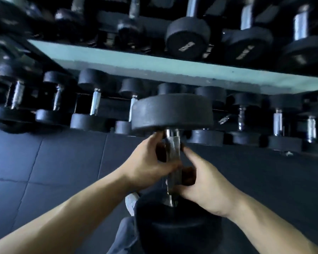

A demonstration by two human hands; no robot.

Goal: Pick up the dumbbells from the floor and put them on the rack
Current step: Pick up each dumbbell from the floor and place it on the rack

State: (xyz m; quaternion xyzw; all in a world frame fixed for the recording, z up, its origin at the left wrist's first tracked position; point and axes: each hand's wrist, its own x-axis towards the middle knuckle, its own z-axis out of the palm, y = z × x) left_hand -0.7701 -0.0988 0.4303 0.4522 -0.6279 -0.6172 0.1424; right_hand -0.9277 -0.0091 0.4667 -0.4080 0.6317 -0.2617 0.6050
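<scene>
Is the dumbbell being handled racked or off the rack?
Off the rack: both hands, left hand and right hand, hold the dumbbell by its handle before the lower shelf.

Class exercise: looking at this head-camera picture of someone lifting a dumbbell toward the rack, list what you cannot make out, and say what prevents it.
- Weight markings on the upper-shelf dumbbells: motion blur, unreadable.
- Held dumbbell: near head in shadow, its handle partly covered by left hand and right hand.
- Which lower-shelf slot is free: hidden by the held dumbbell's far head.
- Shoe: mostly hidden behind the near head.
</scene>
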